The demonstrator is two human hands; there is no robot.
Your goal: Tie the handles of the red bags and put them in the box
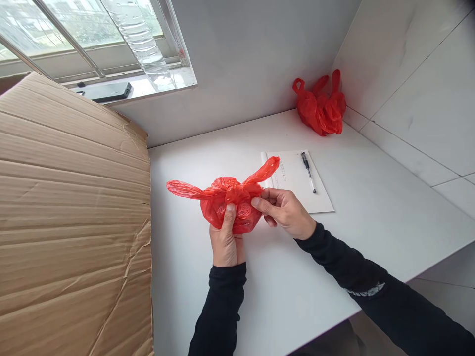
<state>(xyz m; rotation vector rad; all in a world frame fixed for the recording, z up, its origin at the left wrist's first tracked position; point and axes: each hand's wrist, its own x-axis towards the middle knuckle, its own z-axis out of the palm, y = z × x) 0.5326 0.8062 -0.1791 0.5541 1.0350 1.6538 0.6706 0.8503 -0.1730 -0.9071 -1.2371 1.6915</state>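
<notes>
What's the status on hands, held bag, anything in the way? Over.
Left hand gripping crinkled red plastic bag, thumb in front. Right hand pinching its right side. Bag handles splayed outward. Nothing visibly blocking; rectangular white paper lies beyond.

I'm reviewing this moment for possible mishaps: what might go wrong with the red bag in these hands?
The thin plastic of the red bag might tear where the right hand pinches its side. The left hand seems to carry most of it from below, so if that hold loosened, the bag could drop onto the table.
</notes>
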